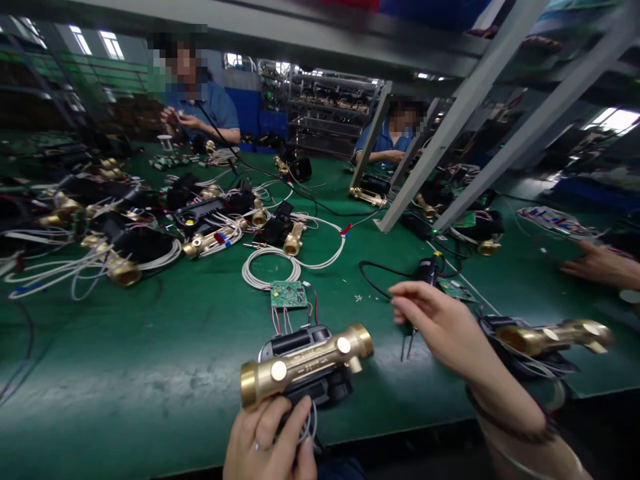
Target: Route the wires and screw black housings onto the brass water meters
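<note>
At the front of the bench, a brass meter body lies tilted across a black plastic housing. My left hand, wearing a ring, grips the assembly from below at its left end, near a grey cable. Thin coloured wires run from the housing to a green circuit board. My right hand is to the right, thumb and fingertips pinched together; whatever is between them is hidden or too small to name. Two thin dark prongs show beneath this hand. Behind it stands a black screwdriver-like tool.
Several brass meter bodies with cables crowd the left of the green bench. Another brass body lies right. Small white pieces are scattered mid-bench. Metal posts rise right. A co-worker's hand is at the right edge; two people sit opposite.
</note>
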{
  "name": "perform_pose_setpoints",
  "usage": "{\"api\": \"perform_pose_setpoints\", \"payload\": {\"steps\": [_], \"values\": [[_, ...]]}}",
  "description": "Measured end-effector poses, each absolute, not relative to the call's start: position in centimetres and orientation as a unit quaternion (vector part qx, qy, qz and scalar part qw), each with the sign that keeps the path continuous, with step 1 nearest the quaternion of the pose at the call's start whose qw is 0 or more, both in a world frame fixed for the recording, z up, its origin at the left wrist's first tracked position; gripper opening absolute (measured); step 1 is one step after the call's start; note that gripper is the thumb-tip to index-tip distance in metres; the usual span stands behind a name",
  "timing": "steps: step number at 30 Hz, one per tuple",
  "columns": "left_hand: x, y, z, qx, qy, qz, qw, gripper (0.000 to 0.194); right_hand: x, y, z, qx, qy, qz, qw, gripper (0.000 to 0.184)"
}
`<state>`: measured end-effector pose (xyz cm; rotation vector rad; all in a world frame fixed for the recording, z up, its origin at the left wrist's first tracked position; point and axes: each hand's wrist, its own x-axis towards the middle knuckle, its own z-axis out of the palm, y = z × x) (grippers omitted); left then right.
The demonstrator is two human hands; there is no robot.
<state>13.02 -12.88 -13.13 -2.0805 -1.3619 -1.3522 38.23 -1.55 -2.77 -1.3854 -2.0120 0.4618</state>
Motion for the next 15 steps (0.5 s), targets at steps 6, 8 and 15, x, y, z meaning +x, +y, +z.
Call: {"api": "perform_pose_setpoints", "payload": {"steps": [6,8,15], "values": [[12.9,-13.0,-12.1,-0.745,-0.47,-0.435,0.187,0.023,31.7,-9.7,-4.0,-0.339,-0.844,0.189,0.369,0.026],[13.0,-13.0,-12.0,-0.735,-0.477,-0.438,0.199,0.021,30.1,-10.0,-6.3,-0.339,-0.847,0.157,0.378,0.026],[12.4,-13.3,-13.0,-0.74,-0.476,-0.418,0.227,0.02,29.0,-9.0,-8.6,-0.31,-0.868,0.033,0.387,0.028]]}}
